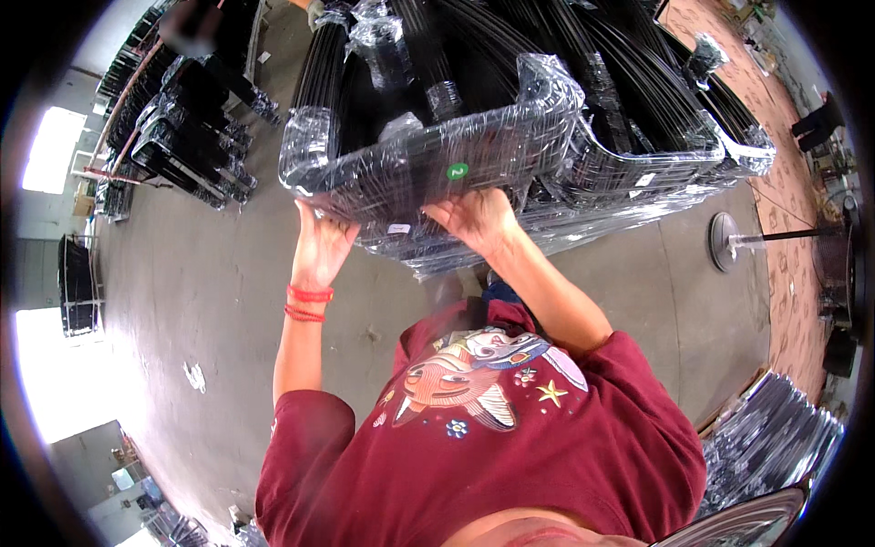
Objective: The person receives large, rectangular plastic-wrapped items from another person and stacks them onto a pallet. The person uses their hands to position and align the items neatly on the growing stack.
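A large bundle of black metal tube frames (401, 157), wrapped in clear stretch film, lies before me with its curved end towards me. A round green sticker (458, 171) and a small white label are on that end. My left hand (321, 251), with red bands at the wrist, grips the bundle's lower edge near its left corner. Further right, my right hand (478, 219) grips the same edge below the green sticker. Both hands' fingertips are partly hidden by the bundle.
More film-wrapped frame bundles (652, 164) lie alongside at right. Another person's gloved hand (315, 13) touches the far left. Black frames (187, 150) stand on the left. A round-based stand (723, 242) is at right, and wrapped black pieces (766, 438) lie at lower right.
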Available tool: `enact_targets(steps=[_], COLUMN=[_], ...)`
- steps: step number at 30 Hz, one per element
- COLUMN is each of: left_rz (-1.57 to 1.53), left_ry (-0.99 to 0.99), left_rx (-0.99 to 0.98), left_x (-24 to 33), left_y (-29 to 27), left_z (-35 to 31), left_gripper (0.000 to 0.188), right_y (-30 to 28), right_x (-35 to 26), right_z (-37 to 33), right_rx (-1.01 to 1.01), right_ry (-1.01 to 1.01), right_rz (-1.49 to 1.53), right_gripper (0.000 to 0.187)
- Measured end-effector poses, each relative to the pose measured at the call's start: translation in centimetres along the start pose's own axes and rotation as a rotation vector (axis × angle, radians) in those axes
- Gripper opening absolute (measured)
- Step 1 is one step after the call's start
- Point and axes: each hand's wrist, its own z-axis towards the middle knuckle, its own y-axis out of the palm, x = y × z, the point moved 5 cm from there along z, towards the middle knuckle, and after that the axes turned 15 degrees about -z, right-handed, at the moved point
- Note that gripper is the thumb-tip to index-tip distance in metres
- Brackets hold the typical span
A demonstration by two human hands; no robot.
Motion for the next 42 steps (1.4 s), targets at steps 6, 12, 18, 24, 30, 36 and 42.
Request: enact_targets(steps=[6,12,18,24,30,36,42], left_rz=[-0.072,0.066,0.681,2.01,2.133,2.084,2.024], left_ry=[-0.015,-0.018,-0.183,0.743,0.576,0.963,0.964], left_rx=[0.078,0.116,0.151,-0.171,-0.214,-0.329,-0.322], left_x=[0.2,1.0,6.7,5.5,3.0,3.4,3.1], left_y=[-1.8,-1.7,-0.2,10.0,9.6,9.7,9.6], left_z=[0.5,0.0,-2.7,-4.6,1.3,1.7,1.2], left_gripper=[0.069,0.066,0.056,0.054,0.048,0.04,0.037], right_y=[0.2,0.6,3.2,12.3,8.2,9.0,9.7], right_x=[-0.3,0.2,1.1,-7.6,-9.1,-10.0,-10.4], right_z=[0.1,0.0,-5.2,-11.1,-0.4,-0.1,-0.4], right_rx=[0.092,0.194,-0.04,-0.047,-0.038,-0.022,-0.095], right_ry=[0.046,0.046,0.187,-0.706,-0.795,-1.381,-1.774], right_rz=[-0.126,-0.16,-0.455,-1.677,-2.91,-2.796,-2.548], right_gripper=[0.047,0.047,0.047,0.032,0.059,0.063,0.054])
